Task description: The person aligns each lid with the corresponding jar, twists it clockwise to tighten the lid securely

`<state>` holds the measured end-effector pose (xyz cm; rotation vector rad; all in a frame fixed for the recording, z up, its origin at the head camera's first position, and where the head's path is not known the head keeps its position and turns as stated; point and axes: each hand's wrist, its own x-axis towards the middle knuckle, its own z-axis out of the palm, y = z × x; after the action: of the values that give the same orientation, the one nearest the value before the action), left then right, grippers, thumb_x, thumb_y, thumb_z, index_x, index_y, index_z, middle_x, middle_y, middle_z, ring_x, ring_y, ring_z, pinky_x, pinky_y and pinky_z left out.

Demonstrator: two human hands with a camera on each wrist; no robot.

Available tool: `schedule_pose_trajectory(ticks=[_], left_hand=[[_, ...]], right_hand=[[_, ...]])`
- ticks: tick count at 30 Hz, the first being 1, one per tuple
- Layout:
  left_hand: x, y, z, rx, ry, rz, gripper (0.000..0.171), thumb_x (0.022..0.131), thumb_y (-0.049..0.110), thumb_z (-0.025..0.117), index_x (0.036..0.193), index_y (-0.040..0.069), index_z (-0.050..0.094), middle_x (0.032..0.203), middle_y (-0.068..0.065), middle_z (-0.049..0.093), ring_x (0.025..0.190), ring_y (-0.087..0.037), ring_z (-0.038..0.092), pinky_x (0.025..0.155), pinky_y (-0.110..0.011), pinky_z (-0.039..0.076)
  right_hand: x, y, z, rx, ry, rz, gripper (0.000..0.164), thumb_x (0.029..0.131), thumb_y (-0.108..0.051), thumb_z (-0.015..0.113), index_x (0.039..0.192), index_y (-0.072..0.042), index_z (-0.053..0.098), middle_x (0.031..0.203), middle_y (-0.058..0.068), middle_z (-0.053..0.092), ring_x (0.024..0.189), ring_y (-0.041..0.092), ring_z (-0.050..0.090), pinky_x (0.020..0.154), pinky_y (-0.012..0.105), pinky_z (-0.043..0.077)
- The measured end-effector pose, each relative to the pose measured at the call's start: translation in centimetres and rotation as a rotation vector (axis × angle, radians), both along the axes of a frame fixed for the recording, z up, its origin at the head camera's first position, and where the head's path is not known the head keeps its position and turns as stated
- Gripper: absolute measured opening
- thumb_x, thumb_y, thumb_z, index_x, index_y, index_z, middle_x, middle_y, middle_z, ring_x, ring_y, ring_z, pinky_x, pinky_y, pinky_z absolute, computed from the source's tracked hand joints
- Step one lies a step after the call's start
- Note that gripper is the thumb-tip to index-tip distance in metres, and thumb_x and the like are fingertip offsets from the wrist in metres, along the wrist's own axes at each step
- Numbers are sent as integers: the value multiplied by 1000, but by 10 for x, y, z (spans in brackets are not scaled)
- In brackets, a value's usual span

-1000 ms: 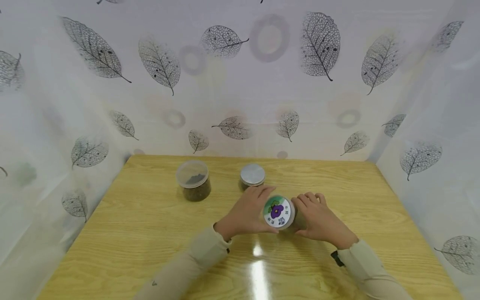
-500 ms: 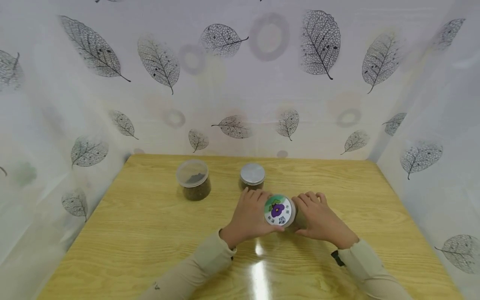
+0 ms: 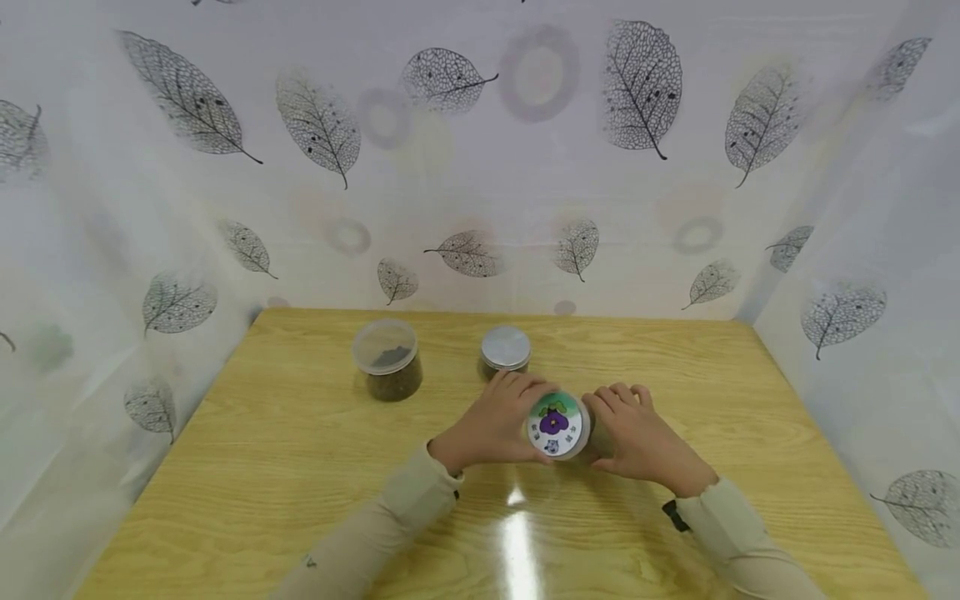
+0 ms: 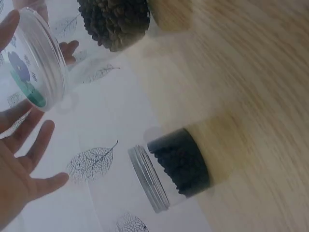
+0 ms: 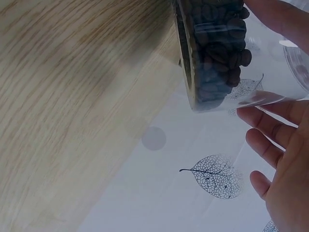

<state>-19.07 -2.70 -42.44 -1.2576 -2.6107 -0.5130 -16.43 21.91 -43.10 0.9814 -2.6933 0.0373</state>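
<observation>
A clear jar (image 5: 217,63) of dark brown coffee beans stands at the middle right of the table, slightly tilted in the head view. Its round lid (image 3: 553,423) is printed with a purple flower and a green patch. My left hand (image 3: 495,423) grips this lid from the left, thumb and fingers around the rim. From the right, my right hand (image 3: 637,437) holds the jar's body between thumb and fingertips. Some right-hand fingers (image 5: 263,145) stand off the wall. The head view hides most of the body behind the lid and hands.
Just behind my left hand stands a jar with a silver lid (image 3: 506,347) and dark contents, also a silver-lidded jar (image 4: 181,166) in the left wrist view. Further left is a clear jar (image 3: 393,379) with a translucent lid. A leaf-patterned curtain (image 3: 480,167) surrounds the wooden table (image 3: 300,467).
The left hand first turned to the right around the rim, then back left. Since half a second ago the lid's flower print has rotated clockwise. My right hand and the other jars stay put.
</observation>
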Motion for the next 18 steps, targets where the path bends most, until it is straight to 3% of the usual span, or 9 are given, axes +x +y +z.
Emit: schedule_pose_trajectory(ticks=[3, 10, 15, 18], left_hand=[[-3, -2, 3, -19, 3, -51, 99, 56, 53, 85, 137, 14, 44, 130, -2, 51, 121, -19, 46, 110, -43, 31], [-7, -4, 12, -59, -21, -132, 99, 56, 42, 89, 140, 19, 42, 134, -1, 47, 127, -19, 42, 113, -49, 27], [-6, -3, 14, -77, -39, -139, 101, 57, 37, 89, 143, 20, 38, 135, -2, 46, 128, -19, 41, 114, -46, 25], [-4, -3, 12, -63, -52, -106, 108, 57, 42, 88, 146, 16, 32, 137, -4, 45, 129, -20, 40, 114, -43, 27]], right_hand=[[0, 0, 0, -11, 13, 14, 94, 46, -50, 89, 120, -5, 52, 108, 6, 57, 101, 25, 47, 82, 48, 34], [0, 0, 0, -20, -2, 21, 94, 46, -49, 89, 120, -5, 52, 110, 6, 57, 102, 26, 47, 84, 50, 35], [0, 0, 1, -15, -31, 10, 93, 48, -48, 89, 122, -5, 52, 111, 6, 56, 104, 26, 46, 86, 51, 35], [0, 0, 1, -14, -24, 6, 94, 47, -48, 89, 122, -5, 52, 111, 7, 56, 104, 26, 46, 86, 50, 34]])
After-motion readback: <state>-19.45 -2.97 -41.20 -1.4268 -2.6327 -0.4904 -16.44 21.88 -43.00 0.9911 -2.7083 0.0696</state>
